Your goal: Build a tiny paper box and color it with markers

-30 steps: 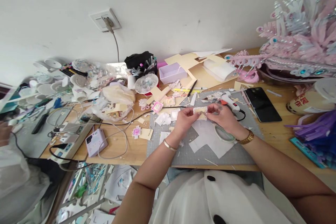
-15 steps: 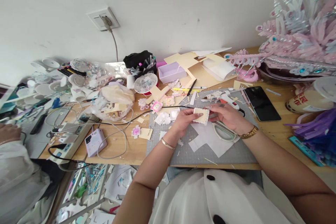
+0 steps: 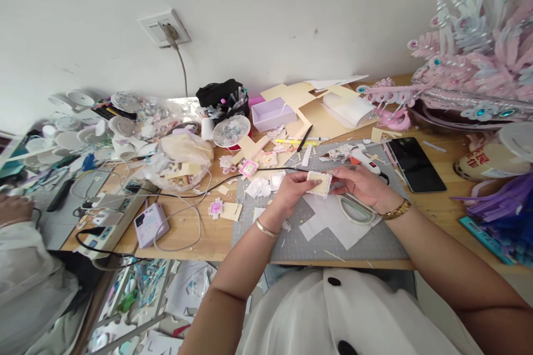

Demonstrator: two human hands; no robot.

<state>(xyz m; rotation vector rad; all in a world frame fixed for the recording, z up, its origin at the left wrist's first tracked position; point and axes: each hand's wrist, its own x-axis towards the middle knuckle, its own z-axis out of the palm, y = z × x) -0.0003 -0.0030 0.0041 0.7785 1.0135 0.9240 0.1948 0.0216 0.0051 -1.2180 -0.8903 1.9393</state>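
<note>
A small cream square piece with a white scalloped edge (image 3: 319,184) is held up between my hands above the grey cutting mat (image 3: 287,252). My left hand (image 3: 292,189) grips its left side, thumb on the front face. At its right edge my right hand (image 3: 358,184) has its fingers closed on the border. Under my right hand lie scissors with pale handles (image 3: 357,209), partly hidden by the fingers. White cut paper (image 3: 328,227) is spread beneath. Just beyond my right hand rests a white glue gun (image 3: 366,160). Small white pieces (image 3: 258,187) lie left of my left hand.
A black phone (image 3: 416,163) and a drink cup (image 3: 478,161) stand right. Behind are a lilac box (image 3: 272,115) and cream card sheets (image 3: 300,97). Cables, a power strip (image 3: 119,219) and a lilac device (image 3: 151,226) lie left. A co-worker's hand (image 3: 15,209) shows far left.
Almost nothing differs. My hands keep the same hold on the cream piece, and the view has shifted very slightly.
</note>
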